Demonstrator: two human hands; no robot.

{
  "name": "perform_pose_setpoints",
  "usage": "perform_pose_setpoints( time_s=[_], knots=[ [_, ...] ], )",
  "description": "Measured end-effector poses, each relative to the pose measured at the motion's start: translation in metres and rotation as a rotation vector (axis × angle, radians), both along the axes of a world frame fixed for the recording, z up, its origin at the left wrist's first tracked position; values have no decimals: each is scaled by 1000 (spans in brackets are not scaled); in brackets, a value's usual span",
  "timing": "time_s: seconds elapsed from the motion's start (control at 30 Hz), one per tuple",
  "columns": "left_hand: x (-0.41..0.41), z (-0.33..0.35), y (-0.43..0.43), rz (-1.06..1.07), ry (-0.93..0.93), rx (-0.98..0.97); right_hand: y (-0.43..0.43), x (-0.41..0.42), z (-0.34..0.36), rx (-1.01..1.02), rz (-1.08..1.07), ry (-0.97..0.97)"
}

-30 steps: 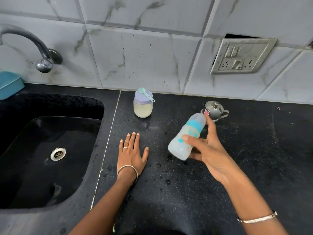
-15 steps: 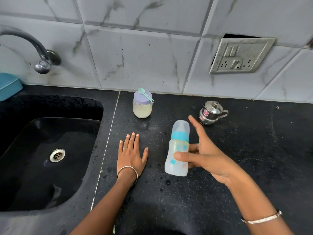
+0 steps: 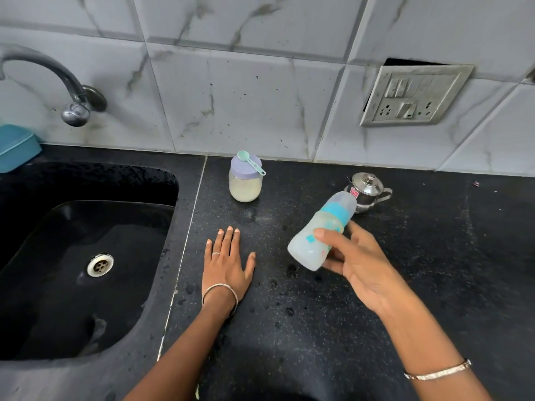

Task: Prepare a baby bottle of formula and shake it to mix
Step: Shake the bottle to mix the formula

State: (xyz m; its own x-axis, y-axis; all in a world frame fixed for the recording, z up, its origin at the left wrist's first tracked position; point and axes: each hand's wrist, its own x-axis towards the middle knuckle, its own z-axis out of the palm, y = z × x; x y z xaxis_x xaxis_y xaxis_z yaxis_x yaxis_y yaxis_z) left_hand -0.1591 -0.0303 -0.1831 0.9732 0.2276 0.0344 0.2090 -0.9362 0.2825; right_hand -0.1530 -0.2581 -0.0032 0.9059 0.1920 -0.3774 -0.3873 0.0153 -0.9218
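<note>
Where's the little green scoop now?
In the head view, the scoop lies on top of the powder jar, back of the counter, right of the sink.

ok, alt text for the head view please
The right hand holds a capped baby bottle tilted above a black counter, its cap toward a small steel pot. The left hand lies flat beside the sink; a lidded jar with a scoop on top stands behind it.

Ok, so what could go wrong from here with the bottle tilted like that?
The right hand holds the baby bottle between thumb and fingers only, so it may slip onto the counter. Its capped end appears close to the steel pot and could knock it.
</note>
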Motion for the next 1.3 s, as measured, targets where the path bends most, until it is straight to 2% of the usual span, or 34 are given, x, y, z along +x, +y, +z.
perform_pose_setpoints(
  time_s=[0.13,0.2,0.3,0.33,0.43,0.5,0.6,0.77,0.9,0.93,1.03,1.07,1.1,1.2,1.23,1.3],
  knots=[
    [0,1,0,-2,7,7,-8,-6,4,-158,281,20],
    [0,1,0,-1,5,10,-12,-2,2,-126,207,-14],
    [-1,1,0,1,-1,5,-10,3,-3,50,14,-24],
    [-1,1,0,2,-4,1,-9,2,-3,61,21,-23],
    [0,1,1,-1,4,2,-8,-4,2,-62,215,-13],
    [0,1,0,-2,6,5,-9,-1,3,-57,194,-28],
    [-1,1,1,2,0,12,-9,4,-1,100,35,-2],
    [-1,0,1,-1,-10,0,-10,0,3,11,193,44],
    [0,1,0,0,-2,6,-13,3,-2,324,14,152],
    [0,1,0,1,-2,7,-13,3,-1,311,36,142],
    [0,1,1,1,3,10,-13,1,4,0,238,34],
    [0,1,1,0,7,11,-15,2,6,-27,249,18],
    [0,0,1,-1,9,10,-17,5,5,-5,221,11],
    [0,0,0,4,-9,3,-18,10,2,232,62,60],
    [0,0,0,3,-8,1,-18,9,2,227,72,45],
    [0,0,0,3,-13,1,-15,2,5,43,246,-2]
  ],
)
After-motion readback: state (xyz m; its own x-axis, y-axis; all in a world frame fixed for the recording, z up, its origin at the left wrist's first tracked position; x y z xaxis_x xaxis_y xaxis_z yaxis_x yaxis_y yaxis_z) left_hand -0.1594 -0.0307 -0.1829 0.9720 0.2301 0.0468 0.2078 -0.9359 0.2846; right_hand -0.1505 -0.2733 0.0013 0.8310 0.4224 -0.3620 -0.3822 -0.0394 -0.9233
